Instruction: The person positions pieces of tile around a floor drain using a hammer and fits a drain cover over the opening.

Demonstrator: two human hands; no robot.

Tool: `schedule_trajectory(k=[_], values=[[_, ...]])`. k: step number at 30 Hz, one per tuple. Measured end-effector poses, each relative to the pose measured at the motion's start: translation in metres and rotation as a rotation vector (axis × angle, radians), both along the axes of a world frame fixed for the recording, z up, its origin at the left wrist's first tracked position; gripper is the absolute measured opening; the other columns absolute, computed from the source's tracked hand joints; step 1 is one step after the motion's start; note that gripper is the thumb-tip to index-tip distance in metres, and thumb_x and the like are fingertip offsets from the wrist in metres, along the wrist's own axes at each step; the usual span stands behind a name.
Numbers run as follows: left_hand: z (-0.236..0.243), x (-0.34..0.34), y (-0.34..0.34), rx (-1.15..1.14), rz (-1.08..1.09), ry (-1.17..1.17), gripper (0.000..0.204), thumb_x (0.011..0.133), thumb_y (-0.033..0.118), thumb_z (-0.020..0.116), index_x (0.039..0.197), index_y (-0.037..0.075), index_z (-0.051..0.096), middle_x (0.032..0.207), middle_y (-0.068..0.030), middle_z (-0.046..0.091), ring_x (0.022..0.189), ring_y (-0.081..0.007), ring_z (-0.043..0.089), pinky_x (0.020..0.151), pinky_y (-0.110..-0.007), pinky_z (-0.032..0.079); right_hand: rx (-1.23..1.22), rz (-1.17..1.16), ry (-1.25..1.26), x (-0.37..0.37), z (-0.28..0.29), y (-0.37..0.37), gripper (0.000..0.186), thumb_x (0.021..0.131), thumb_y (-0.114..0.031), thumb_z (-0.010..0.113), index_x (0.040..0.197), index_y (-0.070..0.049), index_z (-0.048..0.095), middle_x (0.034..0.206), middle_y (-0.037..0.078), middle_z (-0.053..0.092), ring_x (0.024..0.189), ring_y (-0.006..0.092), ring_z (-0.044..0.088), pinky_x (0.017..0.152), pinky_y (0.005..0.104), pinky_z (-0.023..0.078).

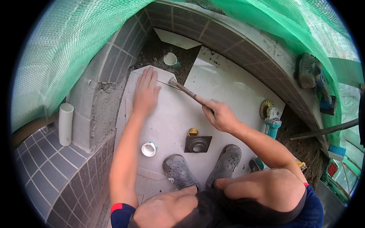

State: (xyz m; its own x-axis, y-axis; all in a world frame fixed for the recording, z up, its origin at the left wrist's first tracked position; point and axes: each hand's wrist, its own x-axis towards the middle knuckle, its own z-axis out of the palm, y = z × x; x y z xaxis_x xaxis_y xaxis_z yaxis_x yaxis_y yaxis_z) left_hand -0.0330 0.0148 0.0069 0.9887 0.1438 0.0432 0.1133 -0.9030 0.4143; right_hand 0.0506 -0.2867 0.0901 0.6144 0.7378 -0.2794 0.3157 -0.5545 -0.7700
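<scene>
My left hand lies flat, fingers together and stretched out, on a cut piece of pale tile at the far left of the floor. In my right hand is a slim brown-handled tool. Its greyish, wider end points left and rests at or just above the seam beside the cut tile; contact cannot be made out. Just beyond, a white pipe opening stands in dark, rough mortar. Large pale glossy tiles cover the floor around both hands.
A square dark drain cover, a brass-coloured fitting and a white pipe piece lie near my shoes. An angle grinder sits at right. Loose tile leans by the far wall. Green netting hangs around.
</scene>
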Motion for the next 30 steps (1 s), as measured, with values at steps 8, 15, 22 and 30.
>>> schedule_trajectory(k=[8, 15, 22, 30], values=[[0.003, -0.011, -0.013, 0.083, 0.039, 0.041, 0.063, 0.1, 0.023, 0.06, 0.154, -0.003, 0.041, 0.166, -0.0212, 0.034, 0.154, -0.0386, 0.031, 0.125, -0.05, 0.027, 0.023, -0.004, 0.005, -0.002, -0.009, 0.014, 0.044, 0.101, -0.007, 0.058, 0.145, -0.013, 0.06, 0.09, 0.02, 0.064, 0.08, 0.0364, 0.062, 0.075, 0.0434, 0.051], [-0.002, -0.011, -0.013, 0.067, 0.047, -0.002, 0.064, 0.099, 0.026, 0.063, 0.152, -0.004, 0.044, 0.164, -0.0226, 0.037, 0.152, -0.0386, 0.035, 0.124, -0.051, 0.029, 0.031, 0.005, -0.003, 0.0, -0.01, 0.018, 0.043, 0.1, -0.009, 0.058, 0.143, -0.012, 0.061, 0.096, 0.021, 0.067, 0.083, 0.0385, 0.064, 0.077, 0.0455, 0.051], [0.005, -0.011, -0.014, 0.05, 0.078, 0.031, 0.068, 0.098, 0.026, 0.064, 0.153, -0.007, 0.04, 0.164, -0.026, 0.034, 0.153, -0.0421, 0.031, 0.125, -0.052, 0.026, 0.064, -0.02, 0.038, 0.005, -0.011, 0.019, 0.041, 0.101, -0.011, 0.055, 0.141, -0.011, 0.061, 0.107, 0.024, 0.071, 0.093, 0.0433, 0.067, 0.082, 0.0482, 0.052], [-0.002, -0.018, -0.016, 0.073, 0.119, -0.021, 0.073, 0.098, 0.028, 0.066, 0.151, -0.012, 0.038, 0.164, -0.0297, 0.03, 0.153, -0.0447, 0.029, 0.126, -0.053, 0.024, 0.036, 0.006, 0.001, 0.025, 0.001, 0.047, 0.039, 0.103, -0.011, 0.056, 0.142, -0.009, 0.062, 0.111, 0.023, 0.071, 0.095, 0.0411, 0.068, 0.087, 0.0424, 0.054]])
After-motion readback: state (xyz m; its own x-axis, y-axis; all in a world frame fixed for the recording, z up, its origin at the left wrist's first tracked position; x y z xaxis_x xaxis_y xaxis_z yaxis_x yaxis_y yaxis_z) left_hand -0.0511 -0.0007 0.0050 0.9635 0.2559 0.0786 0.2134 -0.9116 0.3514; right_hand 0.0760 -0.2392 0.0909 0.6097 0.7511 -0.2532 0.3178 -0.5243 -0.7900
